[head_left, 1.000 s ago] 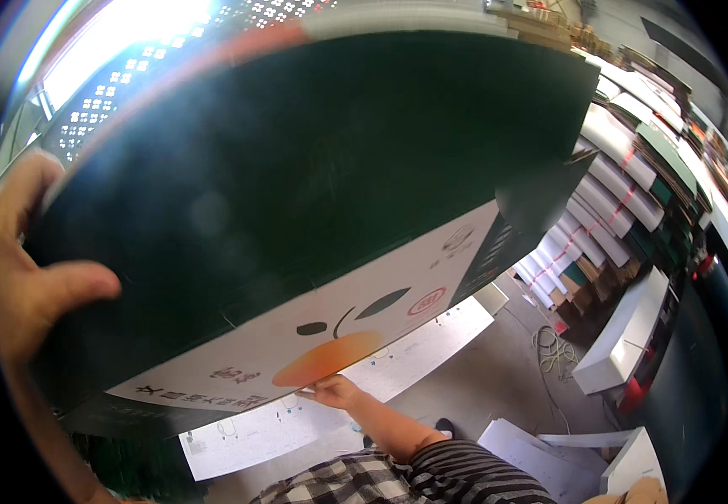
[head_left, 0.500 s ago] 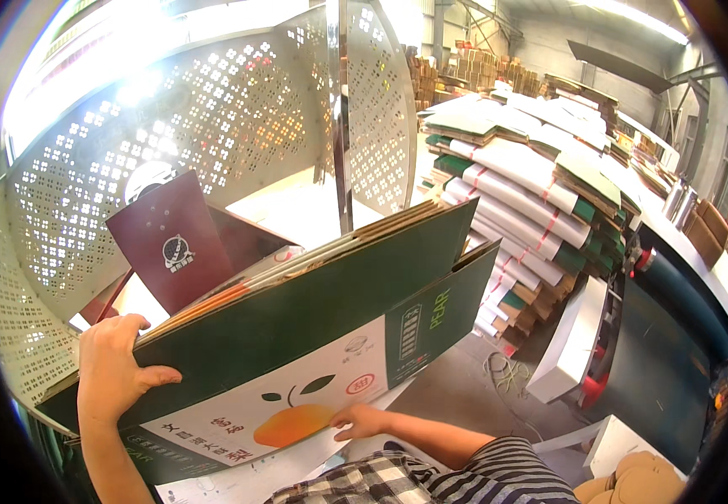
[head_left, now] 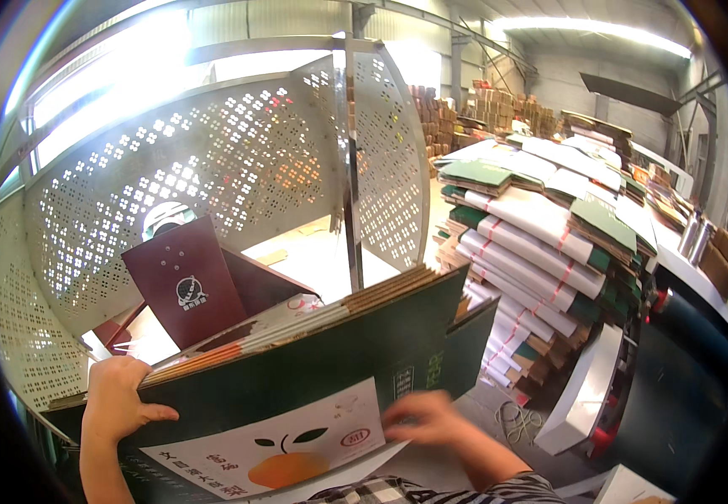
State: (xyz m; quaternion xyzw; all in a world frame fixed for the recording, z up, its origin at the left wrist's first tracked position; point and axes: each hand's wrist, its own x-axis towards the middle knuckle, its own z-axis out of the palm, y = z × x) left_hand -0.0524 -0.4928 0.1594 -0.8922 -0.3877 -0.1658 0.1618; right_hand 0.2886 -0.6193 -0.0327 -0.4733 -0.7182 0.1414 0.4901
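A thick row of flat printed cardboard sheets stands on edge in front of me, tilted, green on the near side. The nearest sheet carries a white panel with an orange fruit and two leaves. At the upper left corner my left hand is closed over the top edges, its thumb pressed on the green face. My right hand is against the front sheet, just right of the white panel. Motion blurs its fingers, and whether they pinch the sheet cannot be made out. Below the fruit, a pale edge slants toward me.
A perforated metal guard with an upright post curves behind the sheets. Inside it stands a maroon printed board. To the right, bundled cardboard is piled high, beside a machine with a dark roller. Cord lies on the floor.
My right hand has moved up and to the right, from the panel's lower edge to its right side. My left hand keeps its hold. The whole view has tilted upward.
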